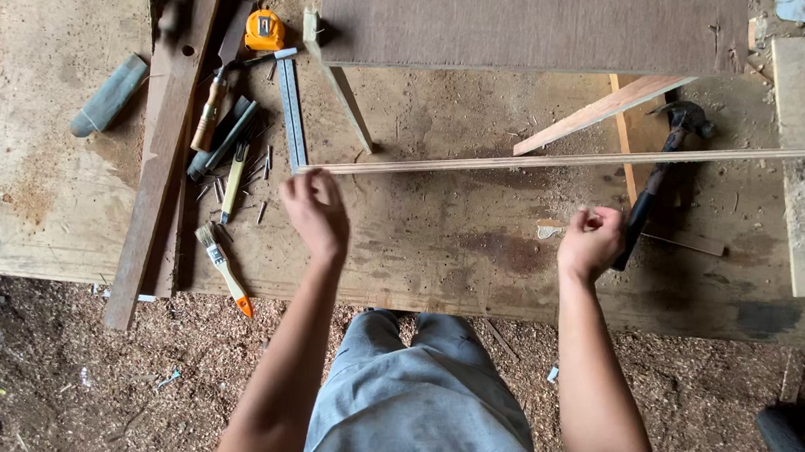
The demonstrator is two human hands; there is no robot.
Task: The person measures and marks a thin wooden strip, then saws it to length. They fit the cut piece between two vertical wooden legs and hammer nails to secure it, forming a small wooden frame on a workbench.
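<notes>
A long thin wooden strip [569, 160] lies slanted across the workbench [440, 250], from near the middle to the right edge. My left hand [315, 209] is at the strip's left end, fingers curled down against its tip; whether they pinch it is hidden. My right hand [590, 242] is closed in a loose fist below the strip, apart from it. It sits right beside the black handle of a hammer [654, 183]. Nothing shows inside the fist.
A large plywood board [524, 15] lies at the back. Left of my hands are a steel square [291, 110], yellow tape measure [266, 30], chisel [207, 114], loose nails [250, 175], paintbrush [224, 267] and a dark plank [165, 131]. Sawdust covers the floor.
</notes>
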